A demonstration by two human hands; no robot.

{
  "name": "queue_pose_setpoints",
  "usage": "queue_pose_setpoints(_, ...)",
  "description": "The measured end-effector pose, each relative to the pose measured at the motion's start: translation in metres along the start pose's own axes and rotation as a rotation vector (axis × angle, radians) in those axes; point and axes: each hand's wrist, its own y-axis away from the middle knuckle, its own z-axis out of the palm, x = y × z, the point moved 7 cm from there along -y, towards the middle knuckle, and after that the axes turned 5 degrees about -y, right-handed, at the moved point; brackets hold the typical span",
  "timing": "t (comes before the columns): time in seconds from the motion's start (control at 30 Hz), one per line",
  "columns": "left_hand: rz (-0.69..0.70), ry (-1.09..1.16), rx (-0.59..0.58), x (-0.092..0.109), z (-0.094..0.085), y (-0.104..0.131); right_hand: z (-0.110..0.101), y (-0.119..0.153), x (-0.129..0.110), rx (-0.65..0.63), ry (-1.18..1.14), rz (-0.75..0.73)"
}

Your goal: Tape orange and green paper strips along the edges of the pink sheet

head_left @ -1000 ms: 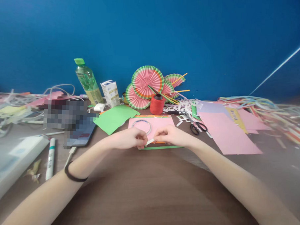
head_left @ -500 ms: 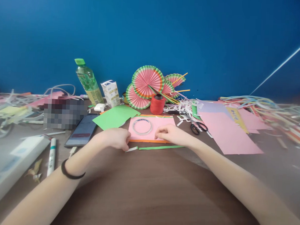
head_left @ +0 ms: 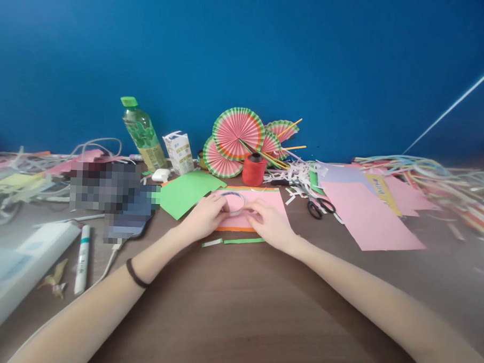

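A clear tape roll (head_left: 243, 196) is over the pink sheet with orange edges (head_left: 270, 199). My left hand (head_left: 205, 216) pinches the roll's left side with its fingers closed. From the right, my right hand (head_left: 269, 223) has its thumb and fingers closed at the roll's right edge. Below the sheet lie a green strip (head_left: 243, 240) and a short white-green piece (head_left: 212, 243). A green sheet (head_left: 187, 195) lies left of the pink one, close to my left hand.
Behind stand a red thread spool (head_left: 253, 170), pleated paper fans (head_left: 239, 133), a bottle (head_left: 143, 134) and a small carton (head_left: 179, 153). Scissors (head_left: 321, 207) and pink paper (head_left: 371, 216) lie right. A phone (head_left: 138, 212) and marker (head_left: 82, 260) lie left.
Both hands have come to the tape roll, my left moving right and up. The roll is now gripped and tilted. The green sheet's near corner has shifted right.
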Motion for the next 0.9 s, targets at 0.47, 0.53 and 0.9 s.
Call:
queue_pose_setpoints(0.47, -0.042, 0.675, 0.066, -0.002, 0.013, 0.005, 0.014, 0.009, -0.012, 0.049, 0.07, -0.223)
queue_pose_setpoints(0.53, -0.031, 0.636, 0.08, -0.001, 0.011, 0.005, 0.015, 0.009, -0.011, 0.049, 0.063, -0.223)
queue_pose_setpoints(0.9, -0.166, 0.38, 0.04, -0.004, 0.009, 0.007, 0.009, 0.011, -0.007, 0.078, -0.066, -0.145)
